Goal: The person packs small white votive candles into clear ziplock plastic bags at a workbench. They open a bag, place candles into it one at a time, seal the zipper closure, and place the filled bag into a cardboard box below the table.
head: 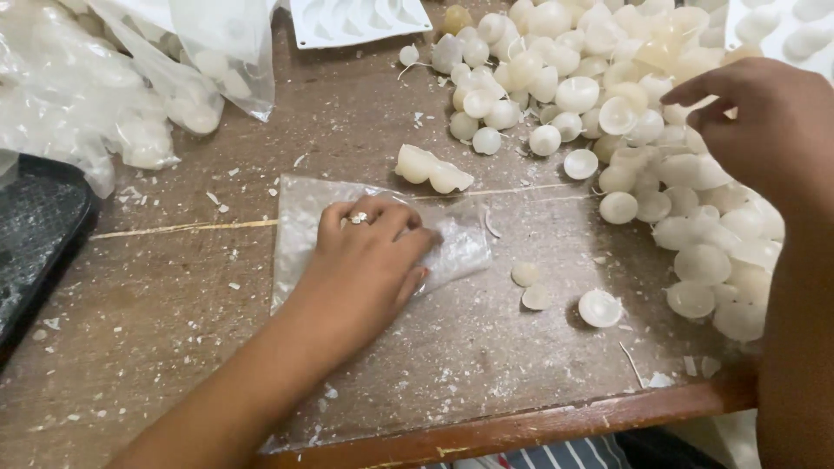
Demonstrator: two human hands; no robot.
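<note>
A single view is provided, taken from a camera worn on the head. The scene is viewed steeply downward and forward, at close range, over the worn brown wooden table (217, 347), whose near edge is seen at the bottom. No second view is supplied.

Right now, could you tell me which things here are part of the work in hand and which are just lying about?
In hand:
left hand pressing the clear plastic bag
right hand over the pile of white wax domes

Lying about:
filled bags
white mould tray
dark tray
wax flakes
</note>
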